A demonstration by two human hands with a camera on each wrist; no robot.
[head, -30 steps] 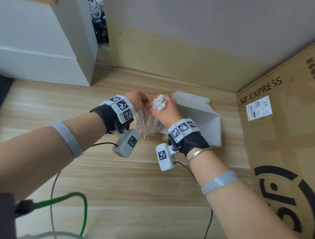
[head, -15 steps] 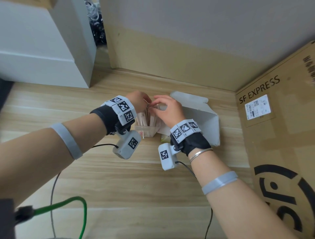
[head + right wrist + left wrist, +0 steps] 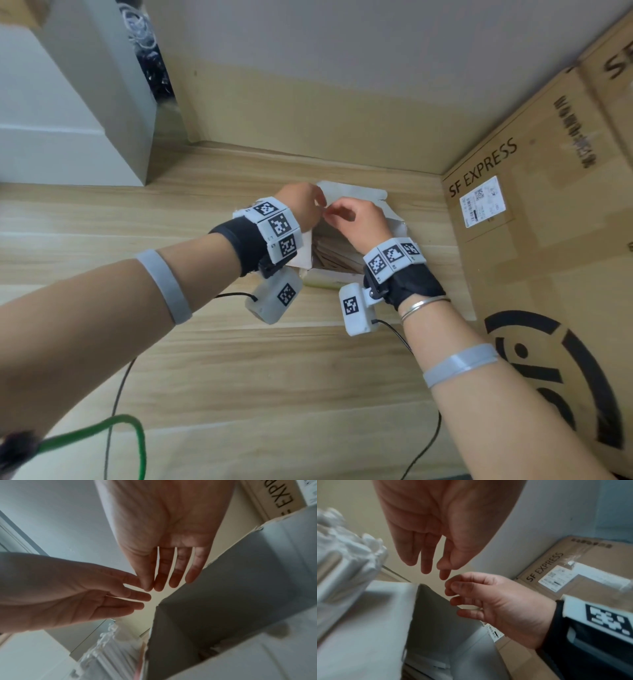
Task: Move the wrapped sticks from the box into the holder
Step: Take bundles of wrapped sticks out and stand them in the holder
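Wrapped sticks (image 3: 111,654) upright beside white box (image 3: 223,601), both hands (image 3: 356,219) empty above

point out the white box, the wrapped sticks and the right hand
white box (image 3: 356,193), head view, on its open back flap
wrapped sticks (image 3: 109,654), right wrist view, on the paper-wrapped bundle's middle
right hand (image 3: 359,222), head view, on the back of the hand

Matt white card box (image 3: 352,195), paper-wrapped sticks (image 3: 109,660), wood-grain table (image 3: 239,377).
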